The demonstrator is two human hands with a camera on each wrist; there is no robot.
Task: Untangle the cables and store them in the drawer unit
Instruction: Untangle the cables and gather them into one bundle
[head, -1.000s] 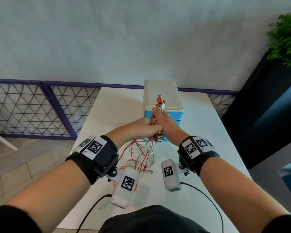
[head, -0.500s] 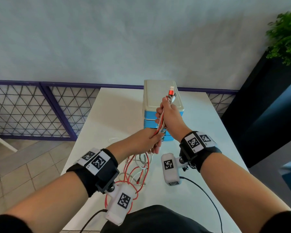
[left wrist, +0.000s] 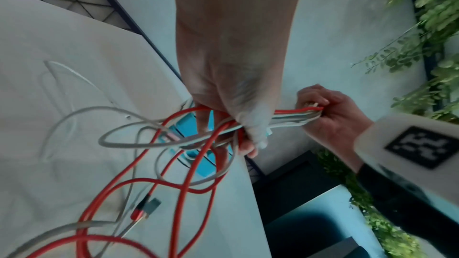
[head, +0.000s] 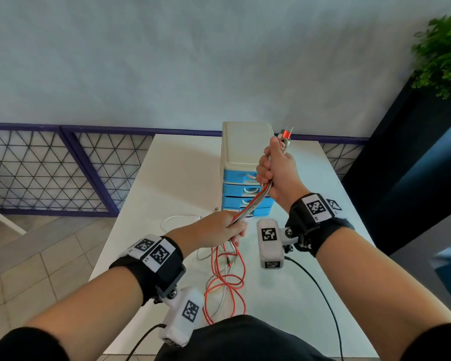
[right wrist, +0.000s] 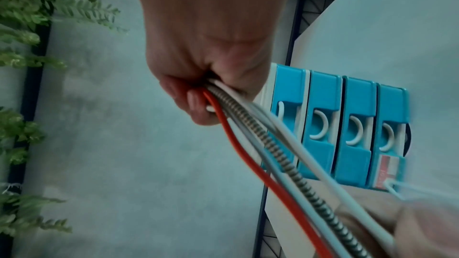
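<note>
White desk point(head: 172, 178) carries the blue drawer unit point(head: 246, 178), its drawers all closed. Above it the right hand point(head: 277, 170) grips the cables point(head: 253, 201) near their plugs, while the left hand point(head: 219, 227) grips the same bundle lower down. Loose loops point(head: 227, 282) trail below; pulling hard could cinch the tangle tighter.

A white table point(head: 172, 175) fills the middle of the head view. Behind it stands a pale blue-grey wall point(head: 193, 61), across the whole top of the frame. A purple fence point(head: 50, 168) with a criss-cross net runs along the left side. Grey floor tiles point(head: 37, 254) show at the lower left. A green leafy plant point(head: 443, 53) sits at the upper right, on top of a dark box point(head: 406, 157).
</note>
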